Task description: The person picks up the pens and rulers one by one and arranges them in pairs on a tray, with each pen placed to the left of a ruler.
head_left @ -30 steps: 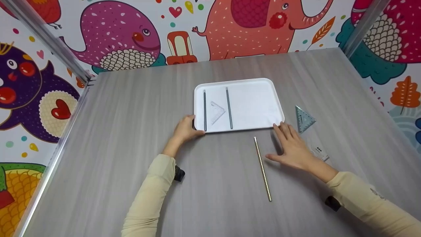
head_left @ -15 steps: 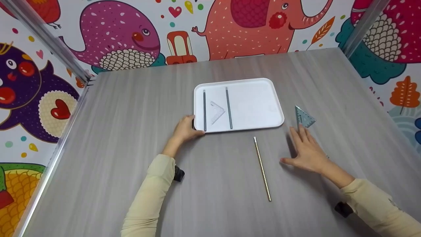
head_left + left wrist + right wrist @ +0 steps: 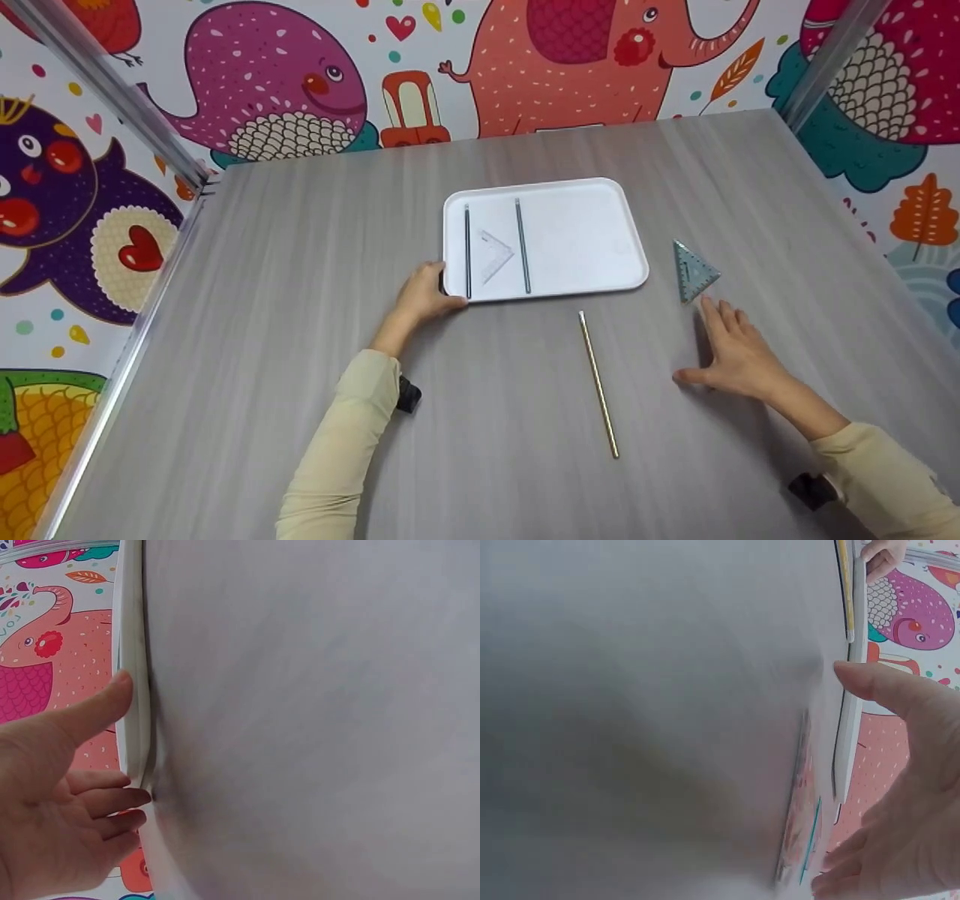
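Observation:
My left hand (image 3: 426,295) holds the near left corner of a white tray (image 3: 585,236), thumb along the front rim and fingers at the side. Inside the tray lie two dark pencils (image 3: 523,247) with a clear set square (image 3: 495,255) between them. My right hand (image 3: 739,352) is over the table with fingers spread and nothing in its grasp. Just beyond its fingertips lies a grey-green set square (image 3: 694,274). A clear flat piece (image 3: 799,802) shows near this hand in the right wrist view; the hand covers it in the head view.
A gold pencil (image 3: 598,386) lies on the grey table (image 3: 315,225) in front of the tray, left of my right hand. Walls with cartoon animals (image 3: 570,60) stand behind and beside the table, with a metal post (image 3: 112,90) at the left.
My right hand has left the tray's near right corner and moved right and toward me, now over the clear piece. The left hand and the tray have stayed put.

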The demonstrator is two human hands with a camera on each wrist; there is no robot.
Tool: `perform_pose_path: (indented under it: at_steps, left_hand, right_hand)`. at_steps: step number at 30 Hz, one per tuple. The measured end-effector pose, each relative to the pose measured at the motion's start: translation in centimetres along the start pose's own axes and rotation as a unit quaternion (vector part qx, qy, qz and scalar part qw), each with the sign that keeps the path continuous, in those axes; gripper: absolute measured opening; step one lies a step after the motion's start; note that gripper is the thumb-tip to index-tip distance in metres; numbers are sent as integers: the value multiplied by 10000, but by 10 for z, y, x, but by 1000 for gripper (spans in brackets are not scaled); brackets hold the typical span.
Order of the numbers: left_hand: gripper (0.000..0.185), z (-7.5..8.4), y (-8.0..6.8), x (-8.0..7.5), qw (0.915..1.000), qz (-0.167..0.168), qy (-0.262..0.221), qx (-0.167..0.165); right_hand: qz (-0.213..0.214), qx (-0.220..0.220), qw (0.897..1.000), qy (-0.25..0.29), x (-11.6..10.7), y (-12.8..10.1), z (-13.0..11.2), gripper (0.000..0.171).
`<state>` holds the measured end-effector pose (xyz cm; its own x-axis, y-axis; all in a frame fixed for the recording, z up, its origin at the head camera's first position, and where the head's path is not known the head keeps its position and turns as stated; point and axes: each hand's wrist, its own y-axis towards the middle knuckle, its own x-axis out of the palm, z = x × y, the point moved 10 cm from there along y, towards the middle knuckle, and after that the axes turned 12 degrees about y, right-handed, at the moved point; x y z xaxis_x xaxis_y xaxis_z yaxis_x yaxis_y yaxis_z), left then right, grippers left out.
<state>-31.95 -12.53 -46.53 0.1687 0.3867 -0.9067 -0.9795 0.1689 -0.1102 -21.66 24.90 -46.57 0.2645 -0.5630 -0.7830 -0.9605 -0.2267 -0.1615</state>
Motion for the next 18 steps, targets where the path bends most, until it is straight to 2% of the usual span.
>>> perform_pose_path:
  at_steps: [6, 13, 18]
  left_hand:
    - [61, 1, 1, 1, 10000, 12, 40, 37]
    - [61, 0, 1, 1, 9999, 31, 131, -6]
    - [63, 0, 0, 1, 9999, -1, 121, -35]
  right_hand:
    - [22, 177, 9998, -118, -6, -4, 9, 108]
    - [218, 243, 9981, -519, -14, -9, 12, 80]
    - [227, 323, 9976, -562, -17, -12, 12, 64]
